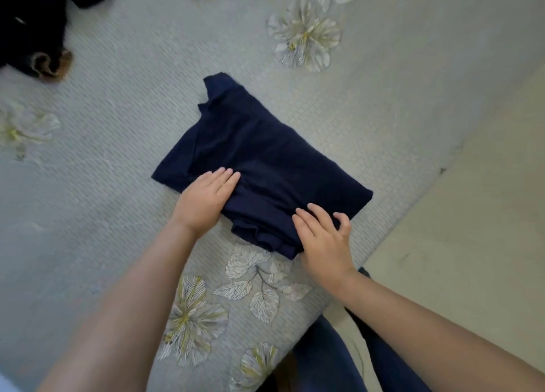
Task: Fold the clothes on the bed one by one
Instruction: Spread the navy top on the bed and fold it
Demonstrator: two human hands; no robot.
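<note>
A navy blue garment [259, 155] lies folded into a rough rectangle in the middle of the bed [118, 126]. My left hand [206, 198] rests flat on its near left part, fingers together and stretched out. My right hand [323, 238] presses on its near right corner, fingers slightly spread and curled over the layered edge. Neither hand lifts the cloth.
A heap of dark clothes [32, 26] with a brown-lined opening lies at the far left of the bed. The grey bedspread has pale flower prints. The bed's edge runs diagonally on the right, with pale floor [472, 229] beyond. My legs in dark trousers [333, 359] stand below.
</note>
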